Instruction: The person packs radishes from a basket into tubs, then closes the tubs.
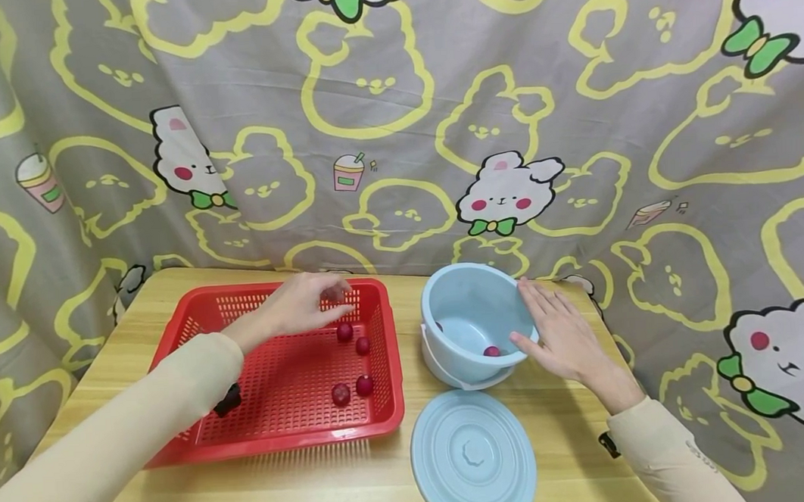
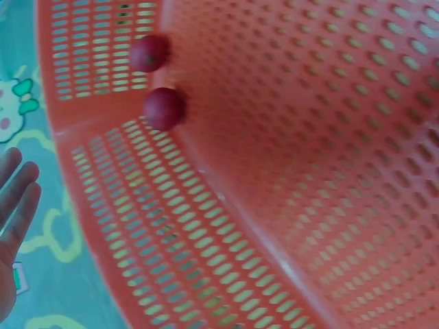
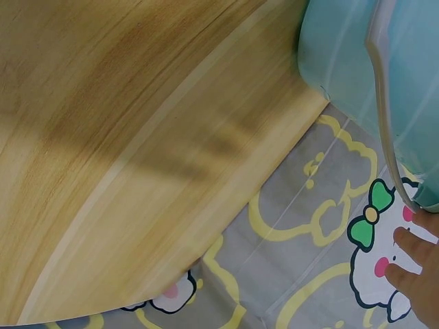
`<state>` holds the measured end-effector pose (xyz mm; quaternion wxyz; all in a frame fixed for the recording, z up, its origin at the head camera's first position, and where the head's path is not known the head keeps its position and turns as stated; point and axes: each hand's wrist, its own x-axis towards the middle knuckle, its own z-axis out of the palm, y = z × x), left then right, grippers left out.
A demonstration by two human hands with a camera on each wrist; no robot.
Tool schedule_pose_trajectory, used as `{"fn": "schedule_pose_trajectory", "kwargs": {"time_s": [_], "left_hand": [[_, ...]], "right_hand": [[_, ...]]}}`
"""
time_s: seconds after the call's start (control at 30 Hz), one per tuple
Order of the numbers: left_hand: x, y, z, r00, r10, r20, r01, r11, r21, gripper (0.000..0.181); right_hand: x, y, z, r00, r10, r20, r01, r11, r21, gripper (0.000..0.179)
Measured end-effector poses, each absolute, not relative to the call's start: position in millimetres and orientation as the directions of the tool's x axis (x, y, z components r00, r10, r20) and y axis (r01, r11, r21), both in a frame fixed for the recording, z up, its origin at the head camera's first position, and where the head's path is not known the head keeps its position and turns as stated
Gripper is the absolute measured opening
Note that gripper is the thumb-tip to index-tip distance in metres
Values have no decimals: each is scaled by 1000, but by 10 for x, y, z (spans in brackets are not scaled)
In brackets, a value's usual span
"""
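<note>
My left hand hovers over the far right part of a red slotted plastic basket, thumb apart from the fingers and nothing showing between them. Several small, round, dark-red fruit-like pieces lie in the basket, one piece just below that hand. In the left wrist view, two pieces, one of them a dark-red ball, sit by the basket wall. My right hand rests against the right rim of a light-blue bucket, fingers straight, thumb over the rim. A dark-red piece lies on the bucket floor; another is partly hidden by its left wall.
A round light-blue lid lies on the wooden table in front of the bucket. The bucket's handle hangs down its side. A patterned grey curtain rises behind the table's far edge.
</note>
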<state>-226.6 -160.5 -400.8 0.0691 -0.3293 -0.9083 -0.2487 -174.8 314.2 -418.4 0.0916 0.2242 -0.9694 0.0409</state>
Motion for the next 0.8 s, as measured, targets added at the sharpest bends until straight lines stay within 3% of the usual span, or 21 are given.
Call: {"fn": "schedule_pose_trajectory", "kwargs": {"time_s": [0.53, 0.8], "left_hand": [[-2283, -1765, -4439, -834, 545, 86, 526, 740, 418, 39], [-2293, -1798, -4605, -809, 584, 68, 564, 738, 370, 39]], "right_hand": [[-1747, 3133, -4183, -884, -424, 198, -440, 897, -43, 92], [-1744, 3130, -4184, -882, -426, 202, -442, 896, -38, 91]]}}
